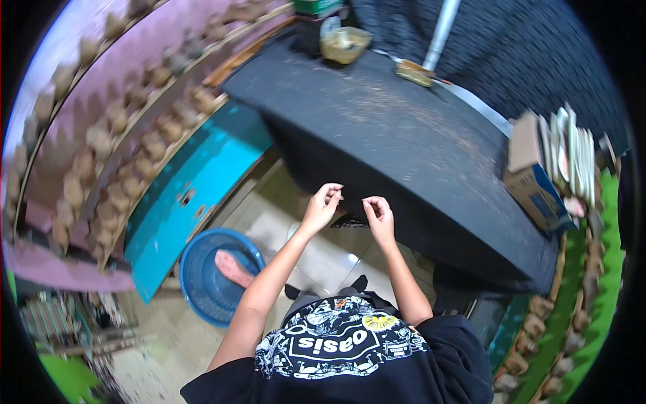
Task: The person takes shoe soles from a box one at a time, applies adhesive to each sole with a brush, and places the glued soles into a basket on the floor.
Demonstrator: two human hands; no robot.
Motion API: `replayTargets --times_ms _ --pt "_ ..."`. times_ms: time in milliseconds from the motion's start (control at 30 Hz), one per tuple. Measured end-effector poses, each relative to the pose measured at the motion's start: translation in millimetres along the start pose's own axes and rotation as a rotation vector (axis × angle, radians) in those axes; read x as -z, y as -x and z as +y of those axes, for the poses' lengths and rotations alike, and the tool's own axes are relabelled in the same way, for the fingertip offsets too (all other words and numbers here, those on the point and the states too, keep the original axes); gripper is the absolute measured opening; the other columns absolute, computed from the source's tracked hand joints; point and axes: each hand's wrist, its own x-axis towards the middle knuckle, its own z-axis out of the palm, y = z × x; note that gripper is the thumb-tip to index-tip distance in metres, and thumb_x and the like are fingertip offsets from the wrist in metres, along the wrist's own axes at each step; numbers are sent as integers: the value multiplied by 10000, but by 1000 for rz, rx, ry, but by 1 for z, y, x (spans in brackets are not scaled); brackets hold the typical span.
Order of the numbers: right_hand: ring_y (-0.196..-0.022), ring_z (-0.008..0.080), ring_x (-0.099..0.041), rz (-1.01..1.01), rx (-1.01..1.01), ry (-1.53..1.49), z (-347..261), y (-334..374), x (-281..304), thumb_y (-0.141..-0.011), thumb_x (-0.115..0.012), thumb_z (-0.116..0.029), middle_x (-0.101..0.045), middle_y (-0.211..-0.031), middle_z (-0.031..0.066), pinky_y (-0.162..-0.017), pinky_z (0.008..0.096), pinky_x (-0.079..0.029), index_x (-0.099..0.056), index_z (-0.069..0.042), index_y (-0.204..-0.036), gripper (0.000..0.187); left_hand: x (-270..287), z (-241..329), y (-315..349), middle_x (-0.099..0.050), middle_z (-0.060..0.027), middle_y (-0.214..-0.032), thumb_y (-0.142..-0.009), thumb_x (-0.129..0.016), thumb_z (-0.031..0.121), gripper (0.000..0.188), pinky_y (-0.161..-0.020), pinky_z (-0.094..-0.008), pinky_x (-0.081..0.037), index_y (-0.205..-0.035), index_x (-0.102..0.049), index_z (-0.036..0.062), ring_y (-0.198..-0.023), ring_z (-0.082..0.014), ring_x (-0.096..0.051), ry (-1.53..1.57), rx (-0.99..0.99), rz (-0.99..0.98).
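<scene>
My left hand (323, 205) is raised in front of my body, with thumb and fingertips drawn together in a pinch. Level with it and a short gap to the right, my right hand (380, 217) has its fingers curled inward and its tips close together. Anything thin between the fingertips is too small to make out. Both hands are in the air, apart from each other, before the near side of a table draped in black cloth (377, 138). Brown shreds are scattered over the cloth.
On the table's far side are a yellowish bowl (345, 46) and a brush (414, 73). A cardboard box (531, 168) with upright booklets stands right. A blue basin (192, 289) containing a pinkish elongated thing sits on the floor at left. Shelves (145, 101) hold rows of brown lumps.
</scene>
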Motion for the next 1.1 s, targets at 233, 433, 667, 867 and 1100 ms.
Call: replayTargets --times_ms 233,433,667,867,1100 --pt "-585 18 -389 338 99 43 -37 -14 176 -789 -532 -94 -465 -768 -22 -504 154 -322 -544 -2 -774 94 -172 89 -45 -504 -5 -735 -805 -495 118 222 -592 -191 -397 -1011 -478 36 -631 -53 -456 226 -92 -340" --pt "-581 10 -389 545 114 40 -39 -8 277 -797 -526 -97 -479 -708 -40 -521 147 -325 -544 -16 -796 83 -280 117 -64 -489 -2 -742 -802 -499 126 222 -595 -186 -387 -1006 -473 41 -644 -50 -449 236 -188 -537" --pt "-613 18 -450 694 193 112 -51 -17 367 -804 -520 -111 -523 -693 -30 -565 155 -364 -539 -22 -808 91 -359 143 -97 -471 12 -738 -799 -505 115 224 -591 -173 -376 -1005 -472 33 -641 -40 -429 283 -255 -695" --pt "-640 30 -494 865 283 206 -74 -44 429 -803 -515 -91 -548 -715 -9 -580 149 -381 -540 -8 -827 90 -404 182 -138 -480 13 -739 -807 -491 102 210 -563 -165 -367 -1004 -471 31 -630 -32 -423 287 -315 -801" --pt "-519 36 -383 1076 312 532 -108 -83 475 -758 -560 -105 -506 -646 -12 -470 180 -330 -556 -5 -766 100 -449 218 -205 -451 22 -754 -791 -494 77 203 -598 -151 -372 -986 -489 20 -652 -37 -420 319 -416 -869"
